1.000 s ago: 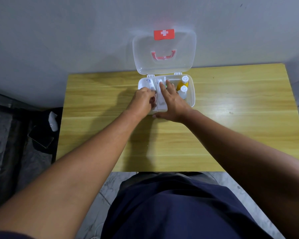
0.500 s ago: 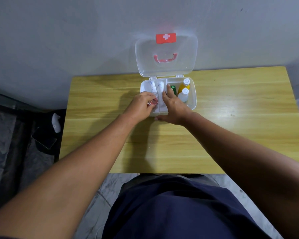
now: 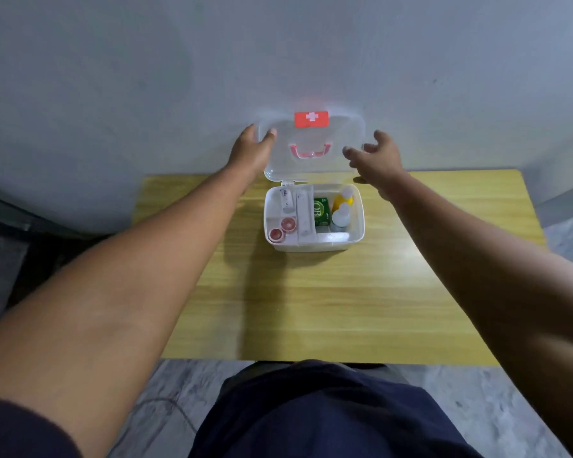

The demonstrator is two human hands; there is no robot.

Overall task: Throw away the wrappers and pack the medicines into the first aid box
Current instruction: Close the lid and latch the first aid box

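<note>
While left fingers pinch the lid, right fingers hover beside.

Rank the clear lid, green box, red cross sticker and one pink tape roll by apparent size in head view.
1. clear lid
2. green box and red cross sticker, too alike to rank
3. pink tape roll

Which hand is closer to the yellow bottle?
Right. The right hand hovers beyond the yellow bottle, by the right edge of the lid; the left hand is at its left edge.
</note>
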